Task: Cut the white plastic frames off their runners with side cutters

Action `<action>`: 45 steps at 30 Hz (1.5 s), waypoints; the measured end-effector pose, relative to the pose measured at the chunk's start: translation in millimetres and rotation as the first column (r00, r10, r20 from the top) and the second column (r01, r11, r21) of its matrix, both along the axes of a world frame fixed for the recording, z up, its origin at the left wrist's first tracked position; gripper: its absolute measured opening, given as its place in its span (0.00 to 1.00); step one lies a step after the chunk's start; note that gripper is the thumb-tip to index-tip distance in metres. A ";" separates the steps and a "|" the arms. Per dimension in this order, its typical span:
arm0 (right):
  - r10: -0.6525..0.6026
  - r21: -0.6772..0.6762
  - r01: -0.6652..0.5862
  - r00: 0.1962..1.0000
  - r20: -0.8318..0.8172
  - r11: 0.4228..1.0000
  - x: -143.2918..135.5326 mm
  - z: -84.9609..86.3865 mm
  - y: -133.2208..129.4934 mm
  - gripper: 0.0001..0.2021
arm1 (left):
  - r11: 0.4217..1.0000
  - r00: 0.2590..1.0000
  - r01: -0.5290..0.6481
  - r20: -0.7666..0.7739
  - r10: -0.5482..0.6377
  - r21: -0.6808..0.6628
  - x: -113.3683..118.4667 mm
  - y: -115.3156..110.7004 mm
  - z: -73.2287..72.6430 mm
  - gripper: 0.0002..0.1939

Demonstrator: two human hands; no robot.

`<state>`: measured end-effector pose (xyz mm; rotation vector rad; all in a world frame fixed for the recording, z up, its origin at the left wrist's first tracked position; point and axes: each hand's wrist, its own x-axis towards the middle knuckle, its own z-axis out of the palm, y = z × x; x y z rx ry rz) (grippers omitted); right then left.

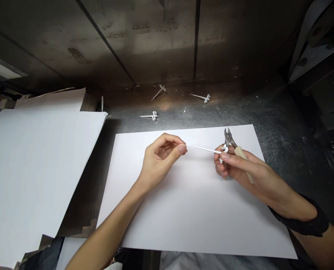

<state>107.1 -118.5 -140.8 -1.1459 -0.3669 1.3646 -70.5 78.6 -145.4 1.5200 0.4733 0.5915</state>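
- Left hand [164,159]: fingers pinching the thin end of a white sword-shaped piece [207,149], suspended above white paper [183,213].
- Between hands: apparently a two-handed handling step; continuing would call for light, steady pressure.
- Right hand [240,165]: fingers pinching its hilt, cutters [228,137] also held.
- Lettering: none legible.

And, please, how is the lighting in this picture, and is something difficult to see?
Head view: the white sheet is bright, with soft shadow near the left hand; the metal wall behind looks dim, with brownish sheen, and the upper right corner is dark. Also in head view, the thin tip of the white piece almost fades against the sheet.
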 end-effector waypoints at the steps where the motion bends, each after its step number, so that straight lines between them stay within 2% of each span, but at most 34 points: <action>1: -0.001 0.003 0.001 1.000 0.000 1.000 0.0 -0.4 0.4 0.10 | 1.000 1.000 0.005 0.002 -0.005 0.002 -0.2 0.2 0.2 0.07; 17: 0.016 -0.003 -0.016 1.000 -0.006 1.000 0.3 -3.9 -0.6 0.10 | 0.998 0.997 0.062 -0.053 -0.062 -0.006 1.0 -2.4 -0.2 0.12; 22: 0.015 -0.009 -0.015 1.000 0.005 1.000 -0.4 -1.5 0.7 0.11 | 0.996 0.995 0.083 -0.049 -0.084 -0.024 2.1 -2.8 1.2 0.10; 25: 0.008 -0.013 -0.008 0.998 0.054 1.000 -1.4 -2.9 0.2 0.12 | 0.995 0.995 0.088 -0.050 -0.090 -0.038 1.5 -3.2 0.4 0.09; 28: -0.004 -0.009 0.006 0.985 0.174 1.000 -1.0 -4.4 -0.6 0.11 | 0.997 0.996 0.050 -0.074 -0.053 -0.052 0.7 -1.3 -3.6 0.10; 31: -0.083 0.031 0.077 0.921 0.381 0.997 6.5 -1.6 0.9 0.12 | 0.999 0.995 0.009 -0.101 -0.013 -0.044 0.3 3.3 -9.7 0.12; 33: -0.212 0.061 0.216 0.794 0.570 0.974 17.7 1.7 3.2 0.13 | 1.000 0.989 -0.006 -0.148 0.011 0.029 0.0 6.7 -14.3 0.14; 35: -0.337 0.107 0.378 0.620 0.708 0.920 33.2 3.2 5.2 0.12 | 0.991 0.977 -0.006 -0.209 0.035 0.136 -0.5 9.4 -18.9 0.14; 36: -0.387 0.135 0.445 0.544 0.744 0.885 41.8 2.7 5.8 0.13 | 0.985 0.969 0.004 -0.244 0.038 0.173 -0.8 10.1 -20.7 0.15; 38: -0.450 0.176 0.526 0.454 0.769 0.832 58.5 -0.9 6.1 0.14 | 0.979 0.942 0.037 -0.333 0.033 0.202 -1.7 10.3 -22.7 0.17; 41: -0.476 0.180 0.571 0.425 0.770 0.801 75.9 -10.0 5.6 0.17 | 0.976 0.893 0.084 -0.449 0.017 0.204 -3.5 8.1 -21.5 0.20; 45: -0.420 0.099 0.542 0.509 0.751 0.834 80.9 -19.7 5.4 0.18 | 0.963 0.886 0.112 -0.464 0.016 0.246 -5.4 5.3 -20.0 0.21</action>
